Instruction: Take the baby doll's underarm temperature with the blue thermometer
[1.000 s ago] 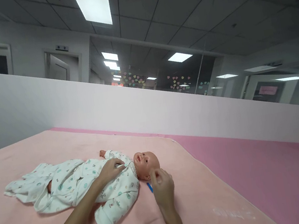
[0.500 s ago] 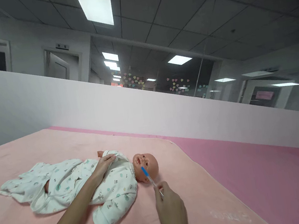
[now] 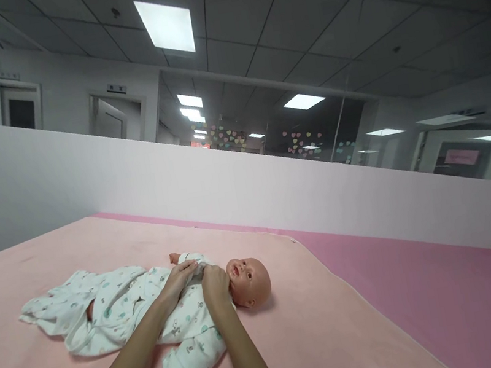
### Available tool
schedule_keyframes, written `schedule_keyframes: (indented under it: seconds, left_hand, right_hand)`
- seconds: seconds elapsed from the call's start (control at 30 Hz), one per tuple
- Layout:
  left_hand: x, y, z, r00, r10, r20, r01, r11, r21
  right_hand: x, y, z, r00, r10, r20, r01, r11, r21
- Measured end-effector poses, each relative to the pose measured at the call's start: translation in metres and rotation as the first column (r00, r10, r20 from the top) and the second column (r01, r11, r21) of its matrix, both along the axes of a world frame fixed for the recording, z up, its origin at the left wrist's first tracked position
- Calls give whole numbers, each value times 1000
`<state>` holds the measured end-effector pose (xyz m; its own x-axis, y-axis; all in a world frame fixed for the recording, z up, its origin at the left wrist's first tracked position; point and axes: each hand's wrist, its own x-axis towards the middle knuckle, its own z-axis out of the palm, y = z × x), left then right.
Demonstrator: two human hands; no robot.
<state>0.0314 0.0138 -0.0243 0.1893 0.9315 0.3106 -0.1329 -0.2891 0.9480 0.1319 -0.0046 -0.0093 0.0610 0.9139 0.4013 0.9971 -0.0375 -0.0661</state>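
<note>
A baby doll (image 3: pixel 249 280) lies on its back on a pale pink blanket (image 3: pixel 307 336), head to the right. It wears a white printed sleepsuit (image 3: pixel 119 303). My left hand (image 3: pixel 180 276) lies on the doll's chest with its fingers curled into the fabric by the collar. Beside the doll's chin, my right hand (image 3: pixel 215 284) is closed against the collar, back towards me. Whatever its fingers hold is hidden. No blue-tipped stick shows in this view.
The blanket covers a darker pink mattress (image 3: pixel 454 300). A low white partition wall (image 3: pixel 275 192) runs along the far side. Behind it is an office with ceiling lights and doors.
My right hand, which held a thin blue-tipped stick near the doll's face, has moved left onto the collar, and the stick is out of sight. My left hand stayed on the chest.
</note>
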Motion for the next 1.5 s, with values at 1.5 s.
schedule_keyframes:
  seconds: [1.5]
  left_hand:
    - [-21, 6, -7, 527, 601, -602, -93, 744, 662]
  right_hand:
    - [30, -35, -2, 957, 268, 114, -283, 947, 151]
